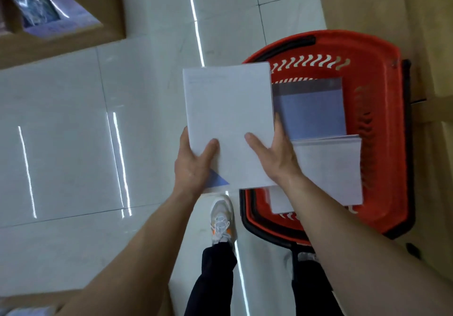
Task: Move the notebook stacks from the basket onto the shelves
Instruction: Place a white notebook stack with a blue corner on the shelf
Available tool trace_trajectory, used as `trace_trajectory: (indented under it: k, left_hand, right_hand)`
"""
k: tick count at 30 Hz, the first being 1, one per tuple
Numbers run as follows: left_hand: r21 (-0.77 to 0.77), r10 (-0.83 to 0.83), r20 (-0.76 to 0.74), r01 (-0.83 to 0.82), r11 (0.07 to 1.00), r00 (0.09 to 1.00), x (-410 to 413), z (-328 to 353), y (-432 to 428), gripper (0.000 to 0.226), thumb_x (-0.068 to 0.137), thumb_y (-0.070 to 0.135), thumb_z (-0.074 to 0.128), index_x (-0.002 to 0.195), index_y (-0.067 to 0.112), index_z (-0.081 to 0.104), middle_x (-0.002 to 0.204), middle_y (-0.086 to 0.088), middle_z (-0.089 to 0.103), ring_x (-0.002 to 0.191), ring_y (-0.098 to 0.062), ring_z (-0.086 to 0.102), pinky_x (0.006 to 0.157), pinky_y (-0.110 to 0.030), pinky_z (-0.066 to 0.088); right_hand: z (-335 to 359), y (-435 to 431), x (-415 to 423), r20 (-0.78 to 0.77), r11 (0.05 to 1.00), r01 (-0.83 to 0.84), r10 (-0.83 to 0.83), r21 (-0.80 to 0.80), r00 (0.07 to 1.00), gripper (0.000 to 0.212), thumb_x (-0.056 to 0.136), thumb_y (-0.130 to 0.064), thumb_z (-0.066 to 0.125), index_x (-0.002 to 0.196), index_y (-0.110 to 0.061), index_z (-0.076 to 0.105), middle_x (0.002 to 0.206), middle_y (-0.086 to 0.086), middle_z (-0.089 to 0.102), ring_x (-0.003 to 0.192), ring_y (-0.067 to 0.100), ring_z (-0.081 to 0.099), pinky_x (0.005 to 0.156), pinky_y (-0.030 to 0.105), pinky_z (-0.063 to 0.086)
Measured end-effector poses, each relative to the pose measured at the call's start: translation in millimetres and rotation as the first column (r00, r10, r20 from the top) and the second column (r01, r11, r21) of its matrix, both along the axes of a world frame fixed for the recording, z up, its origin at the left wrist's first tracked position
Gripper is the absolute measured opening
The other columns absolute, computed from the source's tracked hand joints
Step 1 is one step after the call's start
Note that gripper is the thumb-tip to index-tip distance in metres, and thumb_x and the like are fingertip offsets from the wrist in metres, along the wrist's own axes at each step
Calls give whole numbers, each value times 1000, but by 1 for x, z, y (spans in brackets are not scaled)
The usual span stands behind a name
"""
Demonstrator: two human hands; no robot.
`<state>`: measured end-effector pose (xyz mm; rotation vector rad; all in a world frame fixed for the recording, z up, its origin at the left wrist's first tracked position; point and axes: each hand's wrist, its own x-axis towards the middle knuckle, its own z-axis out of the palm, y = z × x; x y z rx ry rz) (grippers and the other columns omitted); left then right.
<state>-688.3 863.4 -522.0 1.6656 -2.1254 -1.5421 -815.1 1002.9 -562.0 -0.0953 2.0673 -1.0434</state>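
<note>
Cardboard, brown and open-topped, frames the upper left corner — a carton (61, 4) holding plastic-wrapped goods. Pale glossy floor tiles (73, 124) fill the left and centre. At centre, the left hand (193, 163) and the right hand (272, 158) clamp a white-covered notebook stack (228, 124) from its near corners, thumbs on top and fingers beneath; the stack hangs in the air above the floor, overlapping the left rim of the red shopping basket (382, 70). A blue corner shows under the left palm, so a lower book appears to sit askew. Risk — the covers look smooth, and with the grip confined to the near end the far end is unsupported; a tilt on the way to the shelves could let books slide or fan out. To the right, in the basket, lie a blue notebook stack (311, 109) and a further white stack (328, 168), not yet moved. No shelf is identifiable.
</note>
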Motion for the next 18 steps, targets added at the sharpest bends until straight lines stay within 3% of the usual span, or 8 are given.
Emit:
trace_trajectory:
  k: [2,5,10,14,18]
  left_hand:
    - [-20,29,48,-28,999,998,-4,-1,4,60,93,45,66,146,35,40,102,30,53,99,-8,57,89,-27,44]
    - [-60,25,65,-21,998,998,-8,8,7,56,92,46,66,142,35,44,98,32,55,87,4,56,81,-19,40]
    - [-60,-63,58,66,996,996,-12,48,20,51,91,47,66,138,39,47,101,32,59,92,6,59,84,-26,47]
    - [-44,-249,5,249,967,968,-35,127,58,46,92,45,65,135,43,48,101,34,59,94,-7,62,82,-31,47]
    - [-16,-358,-19,358,934,934,-42,173,81,48,93,41,66,138,40,48,110,19,64,95,-13,61,81,-30,44]
  right_hand:
    - [1,-3,2,0,999,32,-32,-29,999,101,70,-76,68,154,-38,26,139,-6,57,121,16,58,100,41,51]
    - [6,-3,3,-39,997,81,-81,-11,996,105,64,-91,59,150,-39,32,137,-9,59,123,17,58,101,45,51]
    - [53,23,8,-107,992,126,-124,16,987,100,66,-88,60,147,-33,40,131,-10,63,121,16,59,100,43,52]
    - [141,78,3,-180,958,285,-278,16,944,90,70,-79,64,147,-40,37,128,-12,63,121,14,58,100,43,51]
    - [190,113,18,-181,922,386,-375,28,909,94,69,-82,64,149,-40,38,128,-9,64,122,13,58,103,41,49]
